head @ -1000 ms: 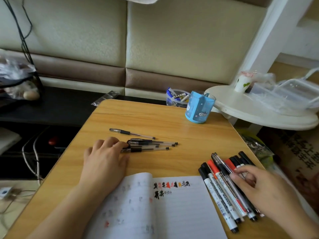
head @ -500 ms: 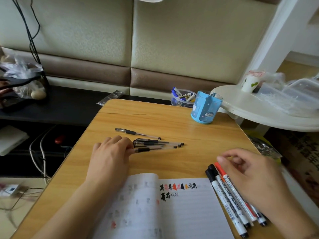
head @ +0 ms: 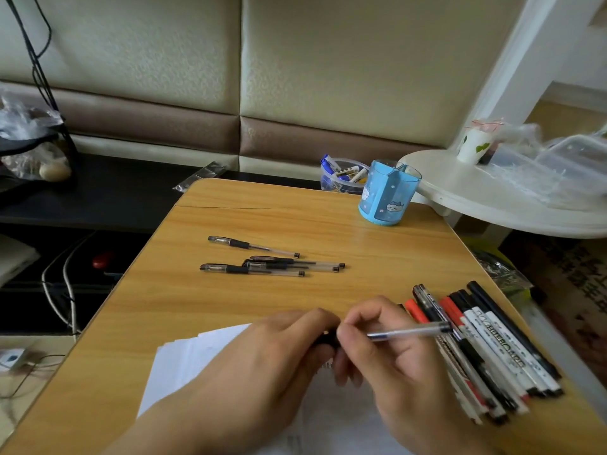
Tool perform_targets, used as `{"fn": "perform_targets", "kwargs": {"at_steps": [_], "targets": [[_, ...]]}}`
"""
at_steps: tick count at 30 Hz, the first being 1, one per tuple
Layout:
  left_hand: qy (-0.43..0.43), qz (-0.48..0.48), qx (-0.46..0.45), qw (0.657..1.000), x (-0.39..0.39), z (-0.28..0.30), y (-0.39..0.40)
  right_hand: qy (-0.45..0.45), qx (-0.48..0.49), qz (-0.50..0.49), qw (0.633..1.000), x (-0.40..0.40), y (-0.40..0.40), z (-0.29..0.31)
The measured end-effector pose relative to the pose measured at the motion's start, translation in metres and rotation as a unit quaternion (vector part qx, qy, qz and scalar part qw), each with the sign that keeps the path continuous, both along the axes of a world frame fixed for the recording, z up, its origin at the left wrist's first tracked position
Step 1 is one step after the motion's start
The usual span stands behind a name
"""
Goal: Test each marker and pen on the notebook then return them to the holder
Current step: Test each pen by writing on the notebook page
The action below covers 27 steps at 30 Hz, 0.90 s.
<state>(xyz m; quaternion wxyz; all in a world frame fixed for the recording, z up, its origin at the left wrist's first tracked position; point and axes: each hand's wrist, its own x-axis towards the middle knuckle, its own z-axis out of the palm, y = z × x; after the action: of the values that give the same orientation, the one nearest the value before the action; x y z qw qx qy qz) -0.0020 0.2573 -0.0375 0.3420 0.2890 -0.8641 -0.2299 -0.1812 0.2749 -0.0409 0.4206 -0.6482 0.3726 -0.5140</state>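
Observation:
Both hands meet over the open notebook (head: 184, 366) at the near edge of the wooden table (head: 230, 310). My right hand (head: 391, 356) grips a clear gel pen (head: 410, 332) by its barrel, the pen's tail pointing right. My left hand (head: 279, 353) pinches the pen's dark cap end (head: 326, 338). Several clear gel pens (head: 262, 266) lie in the table's middle. A row of whiteboard markers and pens (head: 483, 349) lies at the right. The blue cartoon pen holder (head: 386, 193) stands at the far right corner.
A clear tub with small markers (head: 341, 175) sits behind the holder. A round white side table (head: 492, 198) with a cup (head: 474, 144) and plastic boxes stands at the right. A dark shelf with cables (head: 59, 277) lies left of the table.
My right hand lifted a gel pen from the right-hand pile and brought it over the notebook. My left hand left the middle pens and came to the pen's cap end.

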Motion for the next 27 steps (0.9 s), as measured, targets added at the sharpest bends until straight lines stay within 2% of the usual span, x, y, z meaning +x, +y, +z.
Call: {"fn": "perform_targets", "kwargs": {"at_steps": [4,10,15,18,21,24,27], "targets": [[-0.004,-0.036,0.063,0.997,0.001,0.002,0.001,-0.009,0.031,0.035,0.999,-0.001,0.005,-0.006],[0.025,-0.078,0.077,0.994,0.007,0.001,-0.003,-0.031,0.005,0.044,0.999,-0.002,0.006,-0.006],[0.005,-0.05,0.041,0.998,0.012,-0.009,-0.006,-0.027,-0.027,0.025,0.999,-0.01,0.001,-0.003],[0.051,-0.023,0.063,0.996,0.014,-0.011,-0.007,-0.069,-0.014,-0.025,0.997,-0.022,-0.005,0.002],[0.097,0.021,0.058,0.993,0.011,-0.014,-0.007,-0.006,0.014,-0.074,0.997,-0.03,-0.008,0.002],[0.079,0.07,0.021,0.994,0.005,-0.019,-0.01,0.101,0.027,-0.112,0.988,-0.028,-0.012,-0.01],[0.077,0.093,0.023,0.992,0.003,-0.022,-0.012,0.108,0.042,-0.115,0.987,-0.023,-0.015,-0.019]]}}
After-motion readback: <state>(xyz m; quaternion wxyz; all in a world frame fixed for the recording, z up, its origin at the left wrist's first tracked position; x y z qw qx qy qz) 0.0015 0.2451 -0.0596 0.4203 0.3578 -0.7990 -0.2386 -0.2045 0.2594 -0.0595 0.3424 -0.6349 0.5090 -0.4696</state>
